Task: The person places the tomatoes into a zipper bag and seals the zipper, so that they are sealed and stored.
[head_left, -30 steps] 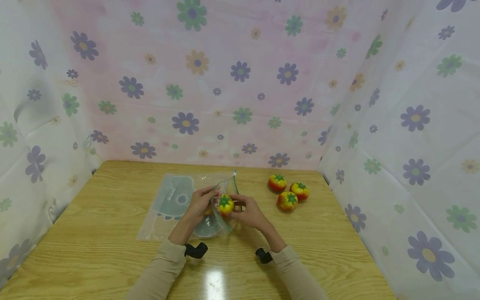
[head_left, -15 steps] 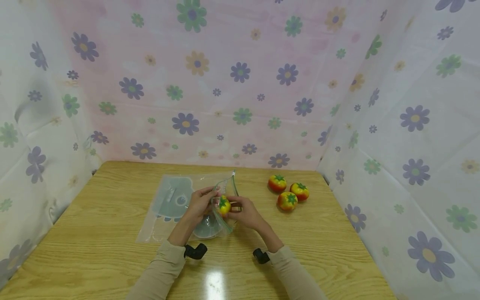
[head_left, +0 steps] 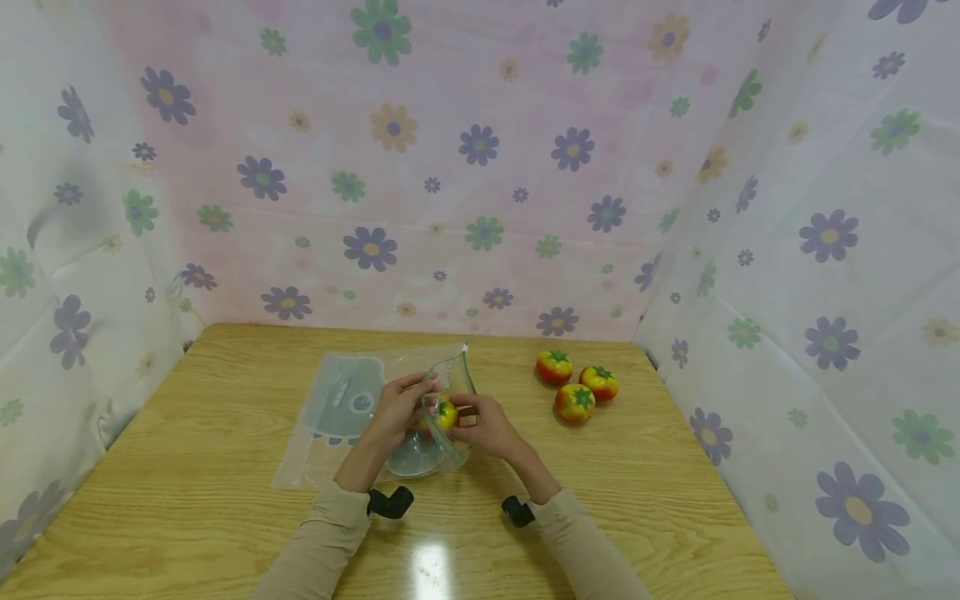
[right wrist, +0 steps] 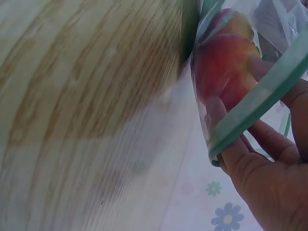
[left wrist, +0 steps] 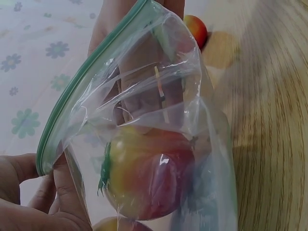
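A clear zip bag (head_left: 415, 457) with a green-edged mouth lies partly raised at the table's middle. My left hand (head_left: 395, 412) pinches the rim of the bag, thumb and fingers on the green zip strip (left wrist: 62, 108) in the left wrist view. Inside the mouth, my right hand (head_left: 489, 427) grips a yellow-red toy tomato (left wrist: 149, 175) with green leaves, its fingers reaching in through the opening. Another tomato (right wrist: 238, 21) shows behind it in the bag in the right wrist view. Plastic and fingers partly cover the held tomato.
Three more toy tomatoes (head_left: 575, 403) sit together on the wooden table (head_left: 637, 500) to the right. Left of the hands lies flat clear plastic with a blue-grey printed figure (head_left: 345, 400). A flowered curtain (head_left: 480, 192) encloses the back and sides.
My right hand has moved a little left, carrying the tomato from the bag's mouth deeper inside. The left hand has stayed at the rim.
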